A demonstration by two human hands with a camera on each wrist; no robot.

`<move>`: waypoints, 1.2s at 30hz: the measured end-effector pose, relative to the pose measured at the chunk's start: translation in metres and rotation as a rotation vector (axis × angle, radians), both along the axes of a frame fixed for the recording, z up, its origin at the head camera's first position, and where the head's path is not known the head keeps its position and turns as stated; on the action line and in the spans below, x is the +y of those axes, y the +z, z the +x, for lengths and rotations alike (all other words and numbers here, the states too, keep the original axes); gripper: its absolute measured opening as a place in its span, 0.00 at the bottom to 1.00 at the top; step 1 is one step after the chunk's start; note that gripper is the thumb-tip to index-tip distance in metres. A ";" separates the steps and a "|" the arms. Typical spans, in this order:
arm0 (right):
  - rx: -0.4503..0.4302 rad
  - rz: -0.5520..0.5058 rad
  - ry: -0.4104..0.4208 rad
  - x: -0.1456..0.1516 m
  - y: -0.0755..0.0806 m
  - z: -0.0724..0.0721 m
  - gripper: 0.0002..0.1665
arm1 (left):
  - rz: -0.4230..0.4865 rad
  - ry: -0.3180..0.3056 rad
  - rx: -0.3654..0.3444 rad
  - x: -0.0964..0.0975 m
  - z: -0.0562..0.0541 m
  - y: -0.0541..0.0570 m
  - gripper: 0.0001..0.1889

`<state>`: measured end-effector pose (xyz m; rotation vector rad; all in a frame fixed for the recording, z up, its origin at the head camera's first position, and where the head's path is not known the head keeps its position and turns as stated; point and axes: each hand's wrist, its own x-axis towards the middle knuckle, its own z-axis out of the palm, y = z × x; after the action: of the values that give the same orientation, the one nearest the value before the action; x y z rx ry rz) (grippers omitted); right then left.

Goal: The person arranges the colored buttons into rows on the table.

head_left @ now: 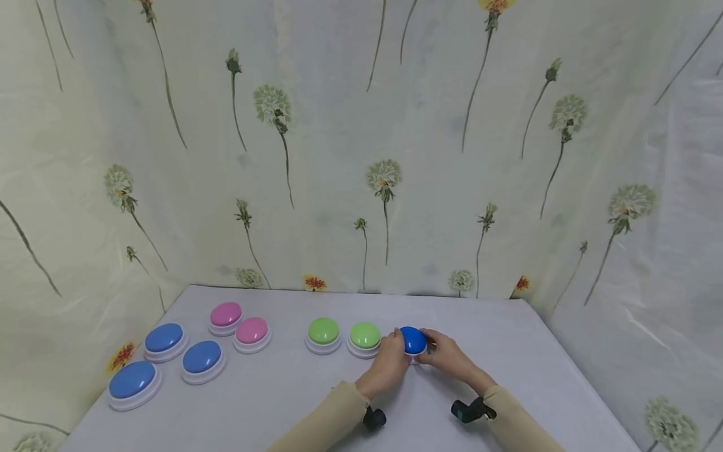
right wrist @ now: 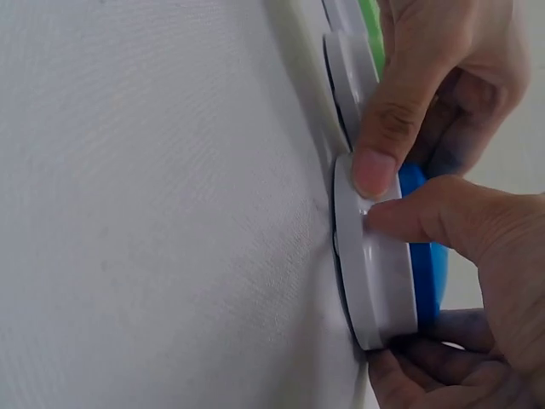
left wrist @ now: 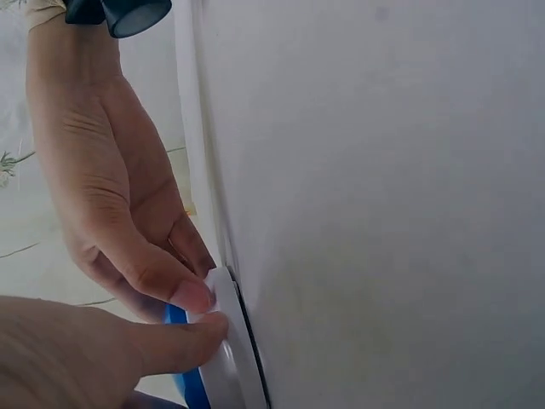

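Observation:
Both hands hold a blue push button (head_left: 414, 341) with a white round base, on the right half of the table. My left hand (head_left: 390, 365) grips it from the left, and my right hand (head_left: 450, 359) from the right. In the right wrist view both thumbs press on the side of the white base (right wrist: 375, 281), with the tips close together. The fingers curl around toward the far side, partly hidden. The base's underside lies close to the tabletop. Directly left of my left hand sits a green button (head_left: 364, 336).
Another green button (head_left: 324, 331) stands further left on the white table (head_left: 271, 402). Two pink buttons, one at the back (head_left: 226, 313) and one nearer (head_left: 251, 330), come after it. Three larger blue buttons (head_left: 201, 356) cluster at the left edge. A flower-patterned curtain (head_left: 333, 144) surrounds the table.

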<state>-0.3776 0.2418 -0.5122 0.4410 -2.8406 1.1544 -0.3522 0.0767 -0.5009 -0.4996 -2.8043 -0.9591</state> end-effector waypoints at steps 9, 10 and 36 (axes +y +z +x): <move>0.008 -0.009 -0.006 -0.005 0.000 0.000 0.45 | -0.029 0.024 -0.010 0.001 0.000 0.001 0.35; 0.002 -0.005 -0.010 -0.006 0.000 0.000 0.45 | -0.035 0.026 -0.010 0.001 0.000 0.002 0.35; 0.048 0.011 0.047 -0.042 0.032 0.042 0.58 | 0.066 -0.197 0.005 -0.097 0.027 0.040 0.36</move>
<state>-0.3355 0.2001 -0.4801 0.5317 -2.8120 1.1206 -0.3255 -0.0207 -0.4604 -0.7793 -2.7474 -1.0802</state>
